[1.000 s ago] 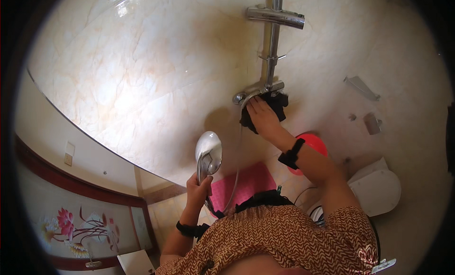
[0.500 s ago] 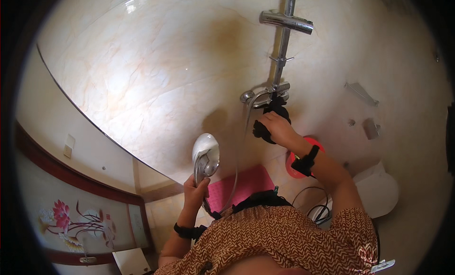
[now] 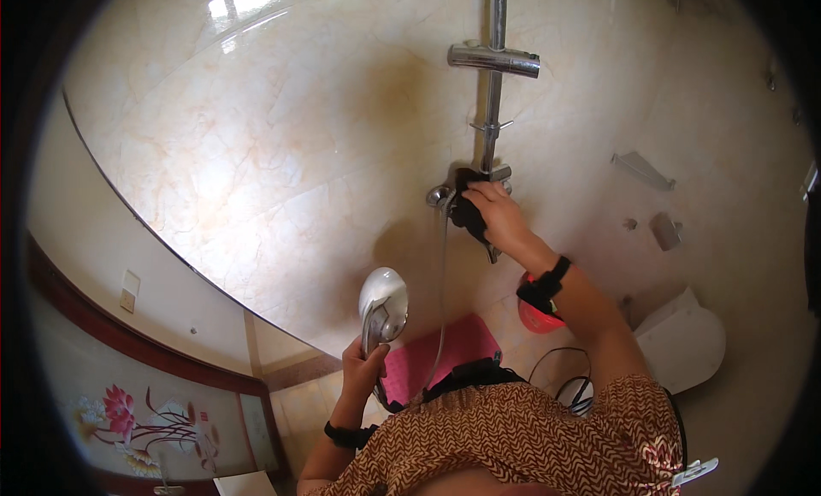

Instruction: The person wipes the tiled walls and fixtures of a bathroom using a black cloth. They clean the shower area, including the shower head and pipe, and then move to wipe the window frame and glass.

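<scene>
My left hand [image 3: 364, 365] is closed round the handle of a chrome shower head [image 3: 384, 304], held upright with its rounded back showing. From it a flexible metal hose [image 3: 443, 295] runs up to the wall. My right hand [image 3: 503, 215] grips a bunched black cloth [image 3: 467, 207] and presses it against the chrome shower mixer [image 3: 438, 196] at the foot of the riser pipe. Cloth and fingers cover most of the mixer. Its spout [image 3: 493, 255] shows below my hand.
A sliding bracket [image 3: 494, 60] sits on the riser pipe [image 3: 494, 98]. Low down are a pink mat [image 3: 470, 342], a red basin [image 3: 539, 318] and a white toilet [image 3: 684, 346]. A corner shelf [image 3: 643, 169] is on the right wall. A framed flower-patterned door [image 3: 128, 410] stands left.
My right hand has brought the black cloth up and left onto the mixer, uncovering the spout. The shower head stays in my left hand, slightly lower and further right in view.
</scene>
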Demonstrator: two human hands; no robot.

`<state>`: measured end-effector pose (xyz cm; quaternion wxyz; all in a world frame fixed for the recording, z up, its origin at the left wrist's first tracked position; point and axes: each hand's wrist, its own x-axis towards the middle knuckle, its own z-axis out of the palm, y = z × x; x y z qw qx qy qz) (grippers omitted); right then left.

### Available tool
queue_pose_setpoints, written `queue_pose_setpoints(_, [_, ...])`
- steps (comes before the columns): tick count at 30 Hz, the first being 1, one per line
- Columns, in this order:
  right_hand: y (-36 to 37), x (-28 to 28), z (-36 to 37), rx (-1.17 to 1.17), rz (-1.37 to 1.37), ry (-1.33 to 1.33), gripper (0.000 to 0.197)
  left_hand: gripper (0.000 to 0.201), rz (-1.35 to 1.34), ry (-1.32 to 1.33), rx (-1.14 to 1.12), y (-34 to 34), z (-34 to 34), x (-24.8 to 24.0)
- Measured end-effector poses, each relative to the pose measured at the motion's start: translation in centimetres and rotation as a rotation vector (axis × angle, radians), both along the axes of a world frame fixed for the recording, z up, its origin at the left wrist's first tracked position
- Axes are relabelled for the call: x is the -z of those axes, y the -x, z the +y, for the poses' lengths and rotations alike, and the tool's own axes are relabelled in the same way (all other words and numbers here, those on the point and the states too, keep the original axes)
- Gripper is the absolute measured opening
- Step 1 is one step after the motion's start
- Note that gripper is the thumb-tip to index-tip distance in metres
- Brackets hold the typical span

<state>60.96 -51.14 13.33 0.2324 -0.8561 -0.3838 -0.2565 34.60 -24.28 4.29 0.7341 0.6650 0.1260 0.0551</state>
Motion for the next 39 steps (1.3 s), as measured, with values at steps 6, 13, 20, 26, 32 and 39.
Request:
queue_pose_setpoints(6, [-2.5,-0.9,-4.8,0.142,-0.029,-0.54,0.055,0.013,0.015,0.02,-0.122,-0.2,0.5,1.8])
queue_pose_setpoints(13, [-5.6,3.6,-3.1,0.138,0.188,-0.477,0.076,0.013,-0.004,-0.014,-0.063,-0.3,-0.5,-1.1])
queue_pose_setpoints(20, [-1.4,0.9,-6.3,0.05,0.381,-0.494,0.06,0.011,0.005,0.017,-0.009,-0.4,-1.1,-0.8])
queue_pose_setpoints(26, [0.5,-10.6,-2.9,-0.007,-0.011,-0.644,0.055,0.021,-0.1,0.015,0.037,-2.4,-0.3,-2.1])
queue_pose_setpoints(32, [0.2,-9.5,0.0,0.205,-0.01,-0.398,0.09,0.014,-0.43,0.083,0.174,-6.9,-3.3,-8.7])
queue_pose_setpoints(39, [1.1,-1.3,-3.3,0.25,0.025,0.093,0.099,0.021,-0.495,0.063,0.162,-10.3,-5.4,-12.9])
